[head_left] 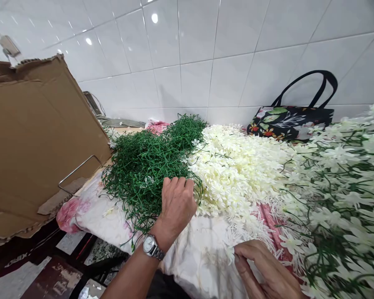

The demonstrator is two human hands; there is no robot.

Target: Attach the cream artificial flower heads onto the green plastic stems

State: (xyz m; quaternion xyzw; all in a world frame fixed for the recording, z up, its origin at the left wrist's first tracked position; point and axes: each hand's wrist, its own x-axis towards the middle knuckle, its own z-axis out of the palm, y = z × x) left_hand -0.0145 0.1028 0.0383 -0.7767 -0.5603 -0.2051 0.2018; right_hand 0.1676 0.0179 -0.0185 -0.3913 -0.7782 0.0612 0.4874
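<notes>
My left hand point(178, 203), with a wristwatch point(152, 246) on its wrist, is closed at the right edge of a tangled pile of green artificial stems point(143, 166). Its fingertips are turned away, so what they grip is hidden. Lower right, my right hand point(264, 268) pinches a small white artificial flower point(230, 252) between thumb and forefinger, over the cloth. Loose cream-white flower heads point(237, 162) lie heaped to the right of the green pile. Farther right is a mass of white flowers on green stems point(345, 199).
A flowered cloth point(202, 245) covers the table. At left stands a large cardboard box point(43, 141) with a bent metal wire point(77, 169) beside it. A black floral handbag point(291, 122) rests against the white tiled wall point(193, 41). Pink material point(271, 224) shows between the flower heaps.
</notes>
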